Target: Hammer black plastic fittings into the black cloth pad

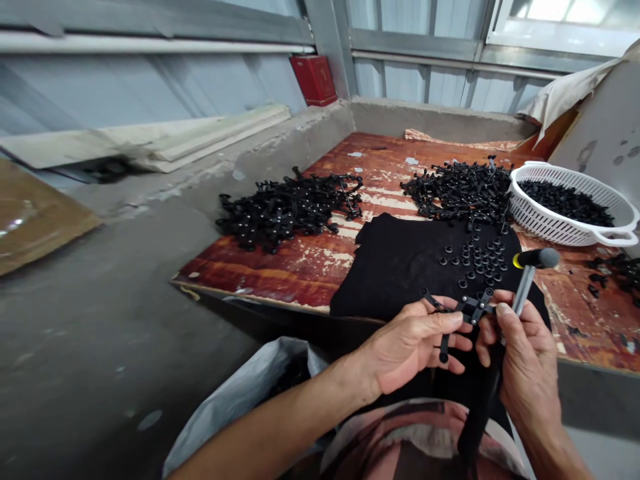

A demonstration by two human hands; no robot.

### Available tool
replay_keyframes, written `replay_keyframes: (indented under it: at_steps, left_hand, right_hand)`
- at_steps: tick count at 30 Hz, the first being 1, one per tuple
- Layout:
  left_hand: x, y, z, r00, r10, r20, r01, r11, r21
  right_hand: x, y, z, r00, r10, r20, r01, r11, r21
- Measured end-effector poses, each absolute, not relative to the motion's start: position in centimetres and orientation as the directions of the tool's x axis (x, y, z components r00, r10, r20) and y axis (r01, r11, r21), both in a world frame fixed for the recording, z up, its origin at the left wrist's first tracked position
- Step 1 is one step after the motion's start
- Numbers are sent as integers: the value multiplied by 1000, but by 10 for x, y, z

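My left hand (417, 343) pinches a small black cross-shaped plastic part (463, 312) with thin arms. My right hand (520, 350) touches the same part with its fingertips and grips the handle of a small hammer (531, 270), whose dark head points up and to the right. Both hands hover over the near edge of a black cloth (400, 260) spread on a worn red wooden board (310, 263). Several small black ring-shaped pieces (477, 257) lie on the cloth just beyond my fingers.
Two heaps of black plastic parts sit on the board, one at the left (287, 210) and one at the back (457, 190). A white slotted basket (570, 203) with black pieces stands at the right. A pale bag (235, 407) lies by my lap.
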State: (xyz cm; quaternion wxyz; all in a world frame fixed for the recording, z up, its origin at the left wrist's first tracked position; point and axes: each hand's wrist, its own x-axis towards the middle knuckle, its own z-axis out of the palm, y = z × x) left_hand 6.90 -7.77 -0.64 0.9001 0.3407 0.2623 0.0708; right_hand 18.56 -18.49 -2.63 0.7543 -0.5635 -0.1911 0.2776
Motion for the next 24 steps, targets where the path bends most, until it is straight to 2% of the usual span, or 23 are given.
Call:
replay_keyframes:
  at_steps: [1,3,5,6,7,9,12,15,18,21,24]
  left_hand:
    - [68,-76,-6,839,338,-425,51,730,681]
    - [64,-70,-3,785,493,-375,36,568,822]
    - [60,-65,5,741,633,-227,90,241,966]
    - [59,-63,10,740,658,-139,148,42,988]
    - [60,-62,14,756,651,-65,213,-151,965]
    - [63,-61,22,822,569,11,307,-459,834]
    - [71,-61,27,914,403,52,299,-752,588]
    - [76,-59,22,951,304,53,252,-865,435]
    - [78,-57,17,959,280,36,244,-887,393]
    - [77,-54,16,960,279,12,246,-865,438]
    - [78,-53,17,942,334,-19,286,-775,564]
  right_hand:
    - [186,-185,-27,774,632,-21,-196,208,-958]
    - [187,-186,-27,782,624,-11,-177,204,-963]
    - [188,-186,-28,786,618,-4,-158,196,-968]
    - [187,-186,-28,785,619,-1,-151,189,-970]
    - [187,-185,-28,781,625,-1,-145,181,-973]
    - [184,-183,-28,768,640,-3,-138,161,-977]
    - [180,-180,-28,754,656,-5,-125,137,-983]
    - [178,-177,-27,755,656,0,-114,131,-985]
    - [177,-174,-26,750,661,-3,-117,128,-985]
    - [177,-168,-27,742,670,-15,-132,124,-983]
    - [178,-162,-29,730,683,-26,-153,126,-980]
